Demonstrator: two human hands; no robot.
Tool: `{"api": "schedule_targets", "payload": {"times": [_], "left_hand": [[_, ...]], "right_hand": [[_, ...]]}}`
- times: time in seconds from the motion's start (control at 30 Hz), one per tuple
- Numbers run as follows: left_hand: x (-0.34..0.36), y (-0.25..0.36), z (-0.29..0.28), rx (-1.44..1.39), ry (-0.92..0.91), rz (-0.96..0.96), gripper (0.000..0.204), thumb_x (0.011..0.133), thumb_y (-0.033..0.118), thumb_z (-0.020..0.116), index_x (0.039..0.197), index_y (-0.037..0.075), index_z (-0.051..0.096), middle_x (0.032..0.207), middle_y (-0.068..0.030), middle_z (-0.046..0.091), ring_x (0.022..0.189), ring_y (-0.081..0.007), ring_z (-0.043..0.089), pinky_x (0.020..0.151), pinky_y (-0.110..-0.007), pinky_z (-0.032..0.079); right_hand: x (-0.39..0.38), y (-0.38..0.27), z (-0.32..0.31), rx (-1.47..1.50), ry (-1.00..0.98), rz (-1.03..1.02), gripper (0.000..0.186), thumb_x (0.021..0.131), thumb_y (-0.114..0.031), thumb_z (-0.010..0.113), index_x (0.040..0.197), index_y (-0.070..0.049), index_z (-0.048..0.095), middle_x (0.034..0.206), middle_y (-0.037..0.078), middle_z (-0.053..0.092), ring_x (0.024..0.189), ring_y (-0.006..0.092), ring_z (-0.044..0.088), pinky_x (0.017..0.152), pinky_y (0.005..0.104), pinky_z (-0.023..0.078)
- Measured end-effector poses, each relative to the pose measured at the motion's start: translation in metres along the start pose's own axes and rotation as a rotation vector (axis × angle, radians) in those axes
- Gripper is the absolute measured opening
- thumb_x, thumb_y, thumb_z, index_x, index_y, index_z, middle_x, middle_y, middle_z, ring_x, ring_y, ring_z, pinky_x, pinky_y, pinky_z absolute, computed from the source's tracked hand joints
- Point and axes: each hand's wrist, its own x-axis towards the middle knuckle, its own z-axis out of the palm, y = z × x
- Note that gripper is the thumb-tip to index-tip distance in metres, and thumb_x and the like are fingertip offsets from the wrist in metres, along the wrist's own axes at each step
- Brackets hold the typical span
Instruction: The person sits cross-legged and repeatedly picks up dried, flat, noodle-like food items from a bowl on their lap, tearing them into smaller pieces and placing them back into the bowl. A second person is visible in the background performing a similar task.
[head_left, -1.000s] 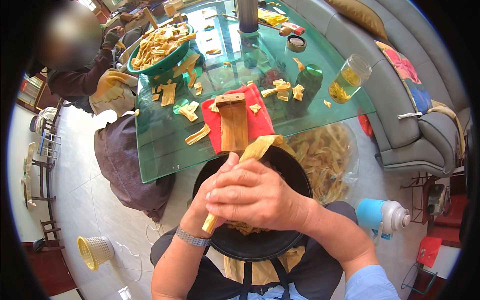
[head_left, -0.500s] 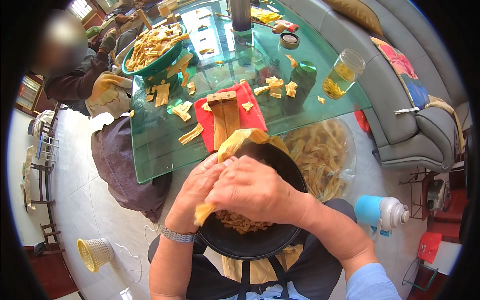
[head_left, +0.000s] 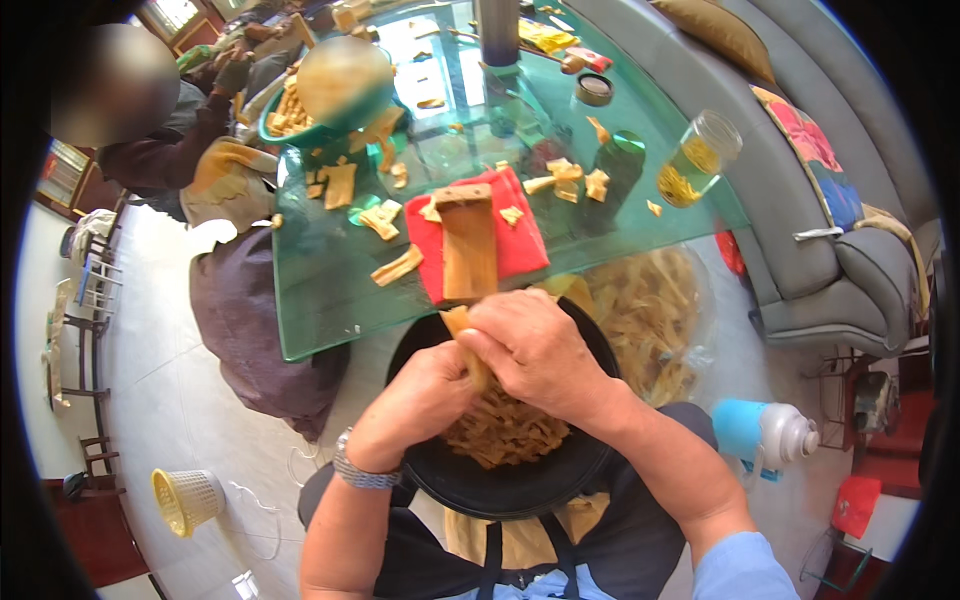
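Both hands grip one pale yellow dried strip (head_left: 478,372), perhaps bamboo shoot, above a round black basin (head_left: 500,495). My left hand (head_left: 432,395), with a metal watch on its wrist, is closed round the lower part. Higher and to the right, my right hand (head_left: 535,345) pinches the strip, thumb pressed on top. Short cut pieces (head_left: 510,435) lie in the basin on my lap. Just beyond my hands, a wooden block (head_left: 468,245) with a crossbar at its far end rests on a folded red cloth (head_left: 520,245) at the table's near edge.
Loose scraps (head_left: 338,185) lie on the green glass table (head_left: 320,320). A clear bag of long strips (head_left: 650,320) stands right of the basin. A glass jar (head_left: 700,158), a blue flask (head_left: 745,435), a grey sofa (head_left: 790,265) and a co-worker (head_left: 150,165) surround the table.
My hands have shifted right, and my right hand has moved up from over the left one. The strip's long arched end no longer shows; more cut pieces are visible.
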Motion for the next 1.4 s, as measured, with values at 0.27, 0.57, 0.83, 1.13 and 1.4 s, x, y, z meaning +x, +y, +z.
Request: {"api": "schedule_targets", "payload": {"times": [0.27, 0.57, 0.83, 1.13, 1.4], "left_hand": [[0.003, -0.021, 0.002, 0.27, 0.396, 0.491, 0.013, 0.093, 0.003, 0.062, 0.106, 0.001, 0.064, 0.1, -0.0199, 0.065, 0.095, -0.041, 0.065, 0.083, -0.044, 0.053], [0.001, -0.024, 0.01, 0.259, 0.342, 0.573, 0.039, 0.091, -0.007, 0.057, 0.128, 0.004, 0.058, 0.123, -0.0178, 0.061, 0.108, -0.0397, 0.066, 0.09, -0.042, 0.056], [0.008, -0.033, 0.011, 0.242, 0.356, 0.506, 0.027, 0.096, -0.001, 0.058, 0.122, 0.001, 0.062, 0.114, -0.019, 0.064, 0.098, -0.0402, 0.067, 0.086, -0.041, 0.056], [0.003, -0.013, 0.003, -0.581, 0.025, 0.048, 0.033, 0.108, 0.012, 0.053, 0.138, -0.001, 0.059, 0.123, -0.0102, 0.069, 0.107, -0.0175, 0.069, 0.094, -0.032, 0.057], [-0.004, -0.007, 0.0, -0.609, 0.016, 0.071, 0.042, 0.107, 0.015, 0.058, 0.143, -0.003, 0.054, 0.117, -0.0061, 0.068, 0.104, -0.012, 0.067, 0.089, -0.027, 0.056]], "right_hand": [[0.0, -0.001, 0.001, -0.104, -0.107, 0.153, 0.016, 0.101, -0.016, 0.061, 0.091, -0.004, 0.06, 0.078, 0.017, 0.065, 0.083, 0.0399, 0.066, 0.087, 0.0475, 0.053], [-0.01, 0.024, 0.003, 0.588, -0.484, 0.641, 0.023, 0.106, -0.018, 0.047, 0.111, -0.004, 0.064, 0.085, 0.005, 0.064, 0.07, 0.0185, 0.058, 0.069, 0.0364, 0.052], [-0.003, 0.021, -0.017, 0.903, -0.587, 1.125, 0.023, 0.11, -0.032, 0.054, 0.115, -0.01, 0.059, 0.081, 0.001, 0.058, 0.065, 0.0088, 0.051, 0.059, 0.0269, 0.046], [0.001, 0.006, -0.017, 0.744, -0.311, 0.718, 0.016, 0.099, -0.017, 0.075, 0.101, -0.001, 0.073, 0.088, 0.002, 0.07, 0.08, 0.0081, 0.064, 0.072, 0.0248, 0.053], [0.0, 0.003, -0.016, 0.888, -0.312, 0.845, 0.017, 0.099, -0.016, 0.074, 0.101, 0.001, 0.075, 0.091, 0.002, 0.073, 0.082, 0.0077, 0.065, 0.074, 0.0233, 0.052]]}}
